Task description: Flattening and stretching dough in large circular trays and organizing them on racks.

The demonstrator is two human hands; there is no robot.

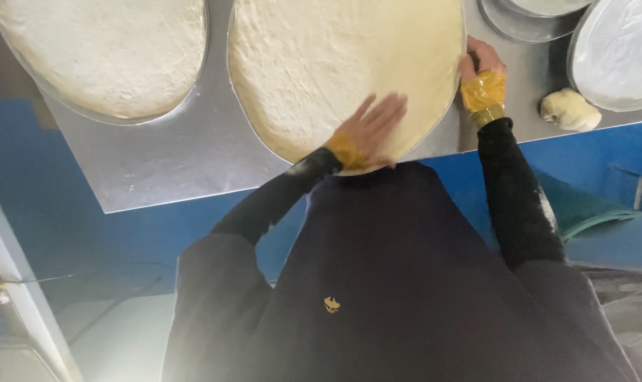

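The left hand [372, 131] lies flat, palm down and fingers spread, on the round sheet of dough [335, 64] that fills a round metal pan [454, 106]; its grip is fully open and closes on nothing, only pressing the dough near the 6 o'clock edge of the sheet. The right hand [480, 64] sits at the 3 o'clock rim of the same pan, fingers curled against the edge; whether that grip actually pinches the rim or merely rests on it cannot be told. Both wrists carry yellow tape over black sleeves.

The pan stands on a steel bench [186, 155], its near edge hanging just past the bench's edge. At 9 o'clock from it lies a second dough sheet [101, 49] in its own pan. At 3 o'clock, near the right hand, rests a small lump of dough [570, 110], with empty metal pans [618, 56] just beyond.
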